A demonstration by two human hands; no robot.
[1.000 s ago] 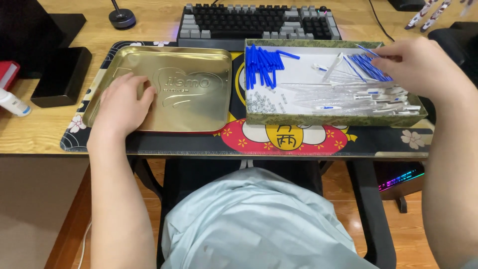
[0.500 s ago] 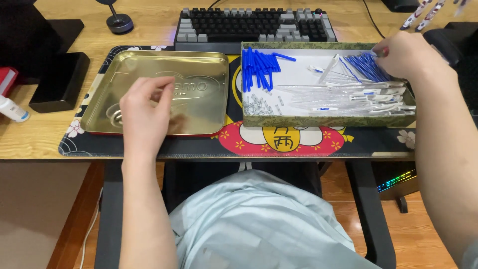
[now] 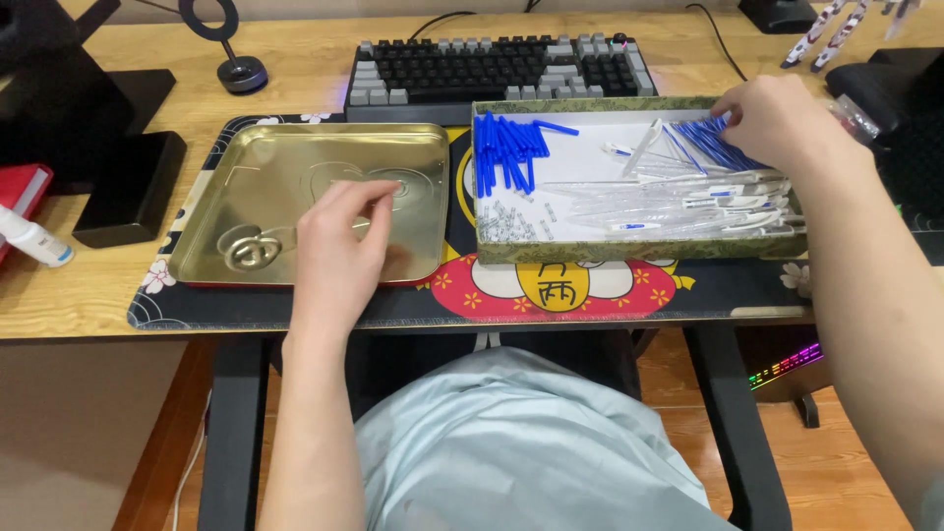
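Observation:
My left hand (image 3: pixel 339 246) hovers over the near right part of a shallow gold tin tray (image 3: pixel 285 157), fingers loosely bent with nothing seen in them. My right hand (image 3: pixel 782 118) reaches into the far right corner of a green-rimmed box (image 3: pixel 629 252), its fingertips on a bundle of thin blue refills (image 3: pixel 703 143). Whether they pinch one is hidden. The box also holds a pile of blue pen caps (image 3: pixel 506 152), clear pen barrels (image 3: pixel 678 202) and small loose metal bits (image 3: pixel 511 221).
Tray and box sit side by side on a dark patterned desk mat (image 3: pixel 590 290). Behind them lies a black keyboard (image 3: pixel 492 64). A black stand (image 3: pixel 108 167), a red item (image 3: pixel 20 187) and a small white bottle (image 3: pixel 29 241) are at the left. Pens (image 3: pixel 826 29) lie far right.
My left hand lifted off the tray and moved right toward its near right corner. My right hand stayed over the blue refills in the box's far right corner.

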